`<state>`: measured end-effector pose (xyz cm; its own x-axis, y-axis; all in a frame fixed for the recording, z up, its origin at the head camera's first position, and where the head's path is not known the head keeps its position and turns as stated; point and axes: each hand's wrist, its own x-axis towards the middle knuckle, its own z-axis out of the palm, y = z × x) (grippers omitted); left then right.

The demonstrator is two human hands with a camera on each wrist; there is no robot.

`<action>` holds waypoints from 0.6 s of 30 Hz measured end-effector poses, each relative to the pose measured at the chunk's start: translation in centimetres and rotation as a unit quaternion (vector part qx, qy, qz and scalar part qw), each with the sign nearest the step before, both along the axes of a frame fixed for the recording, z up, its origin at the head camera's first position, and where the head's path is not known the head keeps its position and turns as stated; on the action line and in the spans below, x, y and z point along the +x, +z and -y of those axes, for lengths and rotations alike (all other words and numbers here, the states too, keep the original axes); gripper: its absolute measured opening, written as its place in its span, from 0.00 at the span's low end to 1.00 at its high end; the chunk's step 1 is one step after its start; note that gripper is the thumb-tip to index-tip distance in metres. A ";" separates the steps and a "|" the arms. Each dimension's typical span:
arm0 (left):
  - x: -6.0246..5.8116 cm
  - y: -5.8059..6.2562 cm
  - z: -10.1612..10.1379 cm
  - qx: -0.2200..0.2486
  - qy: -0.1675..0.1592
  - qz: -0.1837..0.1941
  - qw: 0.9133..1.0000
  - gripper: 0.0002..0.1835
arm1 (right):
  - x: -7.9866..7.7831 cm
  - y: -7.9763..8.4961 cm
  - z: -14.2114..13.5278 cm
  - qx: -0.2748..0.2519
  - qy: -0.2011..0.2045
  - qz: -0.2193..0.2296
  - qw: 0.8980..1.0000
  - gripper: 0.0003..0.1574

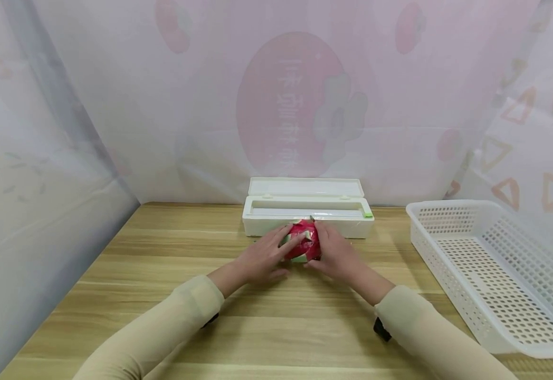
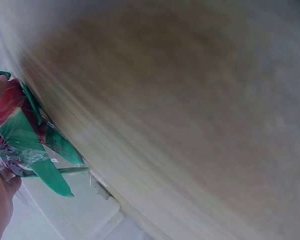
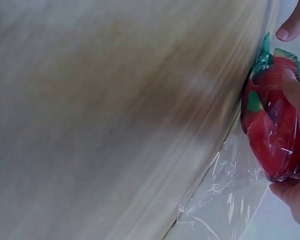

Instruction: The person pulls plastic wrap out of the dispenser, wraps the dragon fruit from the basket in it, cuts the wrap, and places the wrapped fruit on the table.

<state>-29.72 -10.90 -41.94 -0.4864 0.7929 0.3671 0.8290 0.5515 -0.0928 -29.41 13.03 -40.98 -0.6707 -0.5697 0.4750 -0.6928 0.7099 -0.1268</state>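
Note:
A red dragon fruit point(image 1: 302, 240) with green scale tips is wrapped in clear cling film point(image 3: 225, 195) and sits between both hands, close in front of a white cling film dispenser point(image 1: 305, 224). My right hand point(image 1: 338, 253) grips it from the right, the thumb and fingers on either side in the right wrist view. From the left, my left hand point(image 1: 267, 256) holds the green-tipped end, its fingers laid over the top. Green tips of the dragon fruit point(image 2: 35, 140) poke out past these fingers in the left wrist view. The palms are hidden there.
The dispenser's lid point(image 1: 305, 187) stands raised at the back, and a green slider point(image 1: 368, 215) sits at its right end. A white perforated basket point(image 1: 447, 279) stands on the right of the wooden table point(image 1: 162, 248). Printed curtains point(image 1: 200, 105) enclose the back and sides.

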 end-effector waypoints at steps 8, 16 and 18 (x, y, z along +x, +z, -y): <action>0.1 0.1 0.1 0.024 -0.019 -0.009 0.999 0.55 | 0.2 -0.2 0.0 0.018 -0.001 -0.033 0.999 0.61; 0.2 0.4 -0.1 0.046 -0.025 -0.011 0.999 0.56 | 0.6 0.0 -0.3 -0.008 0.008 -0.031 0.999 0.60; 0.3 0.5 -0.1 0.050 -0.026 -0.015 0.998 0.56 | 0.7 0.1 -0.4 -0.015 0.010 -0.027 0.999 0.60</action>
